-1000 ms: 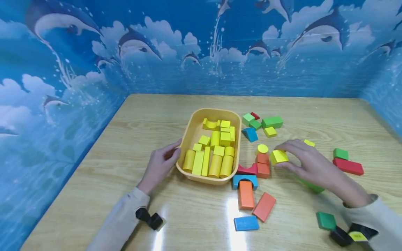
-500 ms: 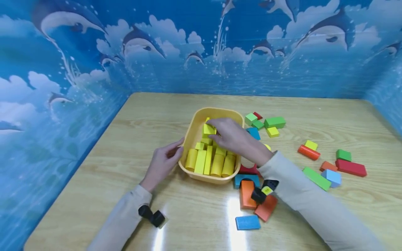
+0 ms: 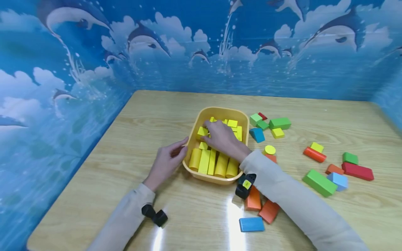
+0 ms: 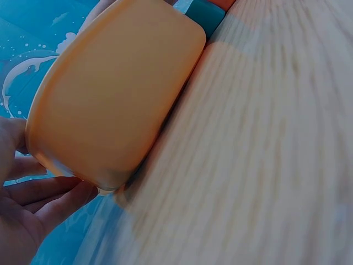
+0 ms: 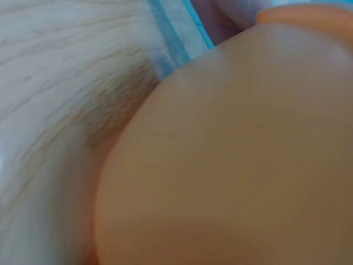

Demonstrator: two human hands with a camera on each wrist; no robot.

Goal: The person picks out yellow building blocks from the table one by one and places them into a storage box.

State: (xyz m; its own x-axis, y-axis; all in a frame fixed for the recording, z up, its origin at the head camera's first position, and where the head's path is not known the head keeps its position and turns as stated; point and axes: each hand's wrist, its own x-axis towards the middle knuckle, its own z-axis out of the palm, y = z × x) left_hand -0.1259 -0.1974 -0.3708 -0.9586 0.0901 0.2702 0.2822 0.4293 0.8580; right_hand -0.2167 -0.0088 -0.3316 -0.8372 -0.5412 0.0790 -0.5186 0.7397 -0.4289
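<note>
An orange-yellow plastic tub (image 3: 224, 111) stands on the table, filled with yellow wooden blocks. My left hand (image 3: 166, 161) holds its left side, fingertips at the rim and outer wall; the left wrist view shows those fingers (image 4: 60, 201) against the tub wall. My right hand (image 3: 223, 137) reaches inside over the right wall, thumb and fingers around a yellow block (image 3: 202, 132) near the left inner side. Yellow cylinders (image 3: 195, 159) and long blocks (image 3: 204, 161) lie at the tub's near end. In the right wrist view the tub's outer wall fills most of the picture.
Green, red, blue and yellow blocks lie right of the tub, among them a green block (image 3: 320, 182), a red cylinder (image 3: 314, 154) and a yellow disc-topped block (image 3: 269, 150). A blue block (image 3: 252, 224) lies in front. Dolphin-printed sheets (image 3: 201, 76) border the table.
My right hand has carried a yellow block from the right side of the table into the tub, then moved slightly lower and left inside it. My left hand stays at the tub.
</note>
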